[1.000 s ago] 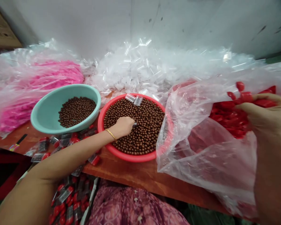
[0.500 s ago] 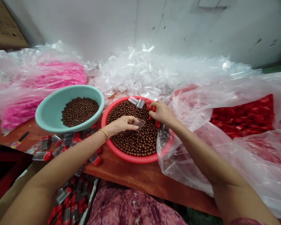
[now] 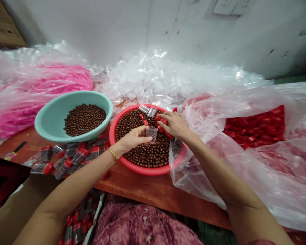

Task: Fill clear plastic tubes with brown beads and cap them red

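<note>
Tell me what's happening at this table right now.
A person is working over a red bowl of small brown balls. The left hand pinches a small clear container just above the balls, and the right hand, close beside it, grips several red caps. A teal bowl with more balls sits to the left, with filled red-capped containers lying on the table in front of it. A plastic bag of more caps lies to the right.
</note>
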Motion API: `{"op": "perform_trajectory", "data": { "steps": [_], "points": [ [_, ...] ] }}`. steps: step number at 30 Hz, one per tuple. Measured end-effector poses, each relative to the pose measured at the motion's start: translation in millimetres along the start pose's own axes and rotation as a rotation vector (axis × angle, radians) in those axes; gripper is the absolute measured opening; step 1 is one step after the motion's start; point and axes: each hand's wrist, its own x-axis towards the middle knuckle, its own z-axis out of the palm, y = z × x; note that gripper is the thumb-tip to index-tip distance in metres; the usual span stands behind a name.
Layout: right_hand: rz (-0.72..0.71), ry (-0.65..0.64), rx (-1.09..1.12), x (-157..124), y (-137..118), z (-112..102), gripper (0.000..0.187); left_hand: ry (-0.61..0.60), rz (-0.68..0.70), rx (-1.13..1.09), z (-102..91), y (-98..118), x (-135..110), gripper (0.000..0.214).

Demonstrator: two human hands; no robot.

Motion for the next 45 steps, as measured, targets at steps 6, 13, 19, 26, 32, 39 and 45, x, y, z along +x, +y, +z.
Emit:
{"op": "perform_trajectory", "data": {
  "steps": [6,13,19,26,32,39,45],
  "points": [
    [0.286,0.213,0.594,-10.4,1.9,-0.9,0.039,0.067,0.161,0.142,1.6,-1.9,0.7,0.033],
    [0.315,0.270,0.877,-29.1,-16.0,-9.9,0.025,0.046,0.102,0.124,4.9,-2.8,-2.0,0.032],
    [0.169,0.011,0.950,-40.5,-36.0,-20.7,0.021,-0.031,0.009,0.052,6.3,-2.5,-4.7,0.036],
    [-0.071,-0.089,0.882,-39.3,-37.9,-21.8,0.015,-0.135,-0.011,0.042,3.9,0.5,-7.7,0.036],
    [0.069,-0.168,1.058,-39.7,-38.5,-19.4,0.028,-0.128,-0.025,0.033,3.5,1.8,-6.9,0.040],
    [0.521,-0.286,1.305,-41.7,-32.7,-8.4,0.030,-0.036,-0.021,0.091,5.0,1.9,-6.5,0.036],
    [0.528,-0.155,1.315,-41.8,-41.6,-8.4,0.024,-0.041,0.004,0.141,7.8,-2.6,-4.2,0.029]
  ]
}}
